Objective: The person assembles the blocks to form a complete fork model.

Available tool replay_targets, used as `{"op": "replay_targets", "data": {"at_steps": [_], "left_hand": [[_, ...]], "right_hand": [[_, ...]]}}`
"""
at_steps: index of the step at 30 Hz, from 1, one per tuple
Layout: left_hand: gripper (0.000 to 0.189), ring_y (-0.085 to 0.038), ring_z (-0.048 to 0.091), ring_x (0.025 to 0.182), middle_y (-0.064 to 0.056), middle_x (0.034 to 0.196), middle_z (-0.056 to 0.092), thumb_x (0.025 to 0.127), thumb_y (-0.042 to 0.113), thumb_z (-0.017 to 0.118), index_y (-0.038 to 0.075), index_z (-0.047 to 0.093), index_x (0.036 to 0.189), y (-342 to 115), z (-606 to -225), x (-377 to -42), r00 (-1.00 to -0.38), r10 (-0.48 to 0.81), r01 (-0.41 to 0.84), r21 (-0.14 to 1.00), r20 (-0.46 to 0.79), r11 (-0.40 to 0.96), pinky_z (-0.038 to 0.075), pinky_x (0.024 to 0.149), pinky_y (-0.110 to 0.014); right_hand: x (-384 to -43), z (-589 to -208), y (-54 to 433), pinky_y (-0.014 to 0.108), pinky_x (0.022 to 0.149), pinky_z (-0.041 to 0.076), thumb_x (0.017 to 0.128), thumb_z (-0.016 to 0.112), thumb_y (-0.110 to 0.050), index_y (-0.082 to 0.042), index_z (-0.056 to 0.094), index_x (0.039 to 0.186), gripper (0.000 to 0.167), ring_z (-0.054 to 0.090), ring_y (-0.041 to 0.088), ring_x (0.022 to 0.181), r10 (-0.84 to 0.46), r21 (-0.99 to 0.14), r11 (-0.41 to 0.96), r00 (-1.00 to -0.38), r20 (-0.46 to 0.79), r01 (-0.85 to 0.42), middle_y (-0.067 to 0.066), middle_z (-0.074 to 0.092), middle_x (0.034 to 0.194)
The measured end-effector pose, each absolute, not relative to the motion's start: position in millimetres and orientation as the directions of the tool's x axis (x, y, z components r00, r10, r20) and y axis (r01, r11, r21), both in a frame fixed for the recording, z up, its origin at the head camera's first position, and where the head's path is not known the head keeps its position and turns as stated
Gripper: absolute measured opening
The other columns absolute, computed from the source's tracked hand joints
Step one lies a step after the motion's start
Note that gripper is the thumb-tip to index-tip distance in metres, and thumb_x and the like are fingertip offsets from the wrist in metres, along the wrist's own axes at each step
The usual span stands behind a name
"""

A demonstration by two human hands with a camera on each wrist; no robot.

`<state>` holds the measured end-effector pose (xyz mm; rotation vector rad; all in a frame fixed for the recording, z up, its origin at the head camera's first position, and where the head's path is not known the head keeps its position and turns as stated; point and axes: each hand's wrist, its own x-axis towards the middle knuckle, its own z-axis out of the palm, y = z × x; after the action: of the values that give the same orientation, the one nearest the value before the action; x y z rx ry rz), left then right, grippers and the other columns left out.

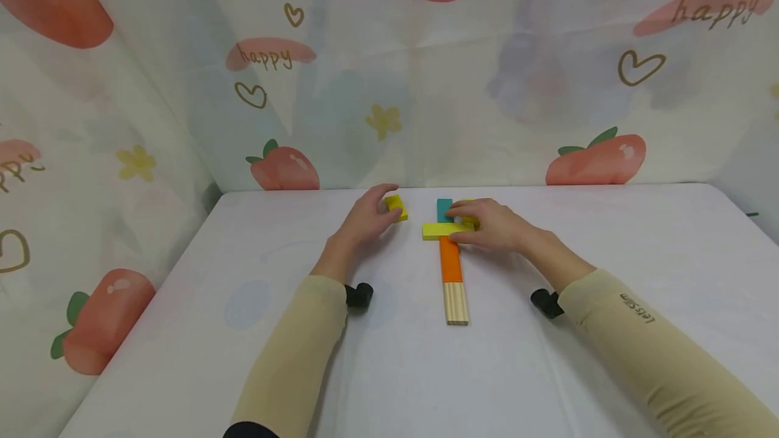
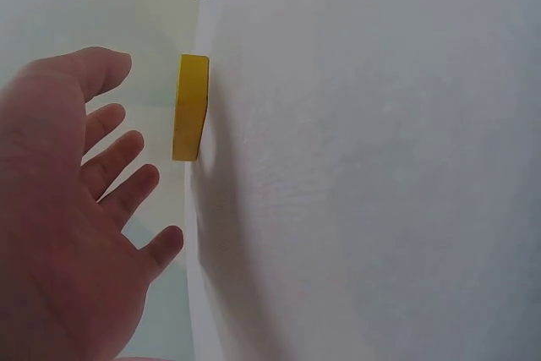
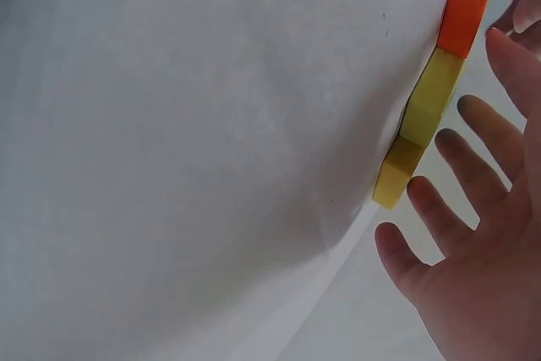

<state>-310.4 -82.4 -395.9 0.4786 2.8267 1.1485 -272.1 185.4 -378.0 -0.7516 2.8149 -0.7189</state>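
Note:
My left hand [image 1: 368, 216] is beside a yellow block [image 1: 397, 207] at the table's far side. In the left wrist view its fingers are spread, with a gap between them and that block [image 2: 191, 107]. My right hand [image 1: 498, 225] reaches over a row of blocks. A yellow-green block [image 1: 433, 231] lies crosswise between a teal block [image 1: 445, 208] and an orange block [image 1: 451, 261]. Another yellow block [image 3: 399, 172] adjoins the yellow-green one, mostly hidden by my right hand in the head view. The right fingers look loosely spread beside these blocks; contact is hard to tell.
A striped, wood-coloured piece [image 1: 456, 303] continues the row toward me from the orange block. The white-covered table [image 1: 389, 370] ends at a patterned cloth backdrop [image 1: 426, 120], close behind the blocks. Another cloth wall stands on the left.

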Motion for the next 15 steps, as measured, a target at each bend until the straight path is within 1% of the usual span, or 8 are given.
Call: {"op": "replay_targets", "data": {"at_steps": [8, 15], "left_hand": [[0.055, -0.021, 0.036, 0.143, -0.002, 0.154, 0.044, 0.098, 0.027, 0.065, 0.016, 0.048, 0.15, -83.4, -396.4, -314.1, -0.952, 0.304, 0.234, 0.686, 0.019, 0.689, 0.028, 0.118, -0.04], [0.057, -0.022, 0.036, 0.143, -0.003, 0.154, 0.044, 0.096, 0.029, 0.069, 0.016, 0.05, 0.148, -84.6, -396.5, -317.0, -0.946, 0.324, 0.234, 0.666, -0.012, 0.708, 0.027, 0.118, -0.04]], "right_hand": [[-271.2, -376.5, 183.9, 0.064, 0.11, 0.032, 0.095, 0.071, -0.031, -0.005, 0.061, 0.139, 0.052, 0.04, 0.043, 0.137, -0.497, -0.446, 0.783, -0.867, -0.029, -0.434, 0.02, 0.051, 0.146], [-271.5, -376.8, 183.0, 0.067, 0.107, 0.033, 0.095, 0.069, -0.032, -0.005, 0.061, 0.139, 0.052, 0.04, 0.043, 0.136, -0.491, -0.398, 0.807, -0.87, -0.043, -0.436, 0.019, 0.051, 0.147]]}}
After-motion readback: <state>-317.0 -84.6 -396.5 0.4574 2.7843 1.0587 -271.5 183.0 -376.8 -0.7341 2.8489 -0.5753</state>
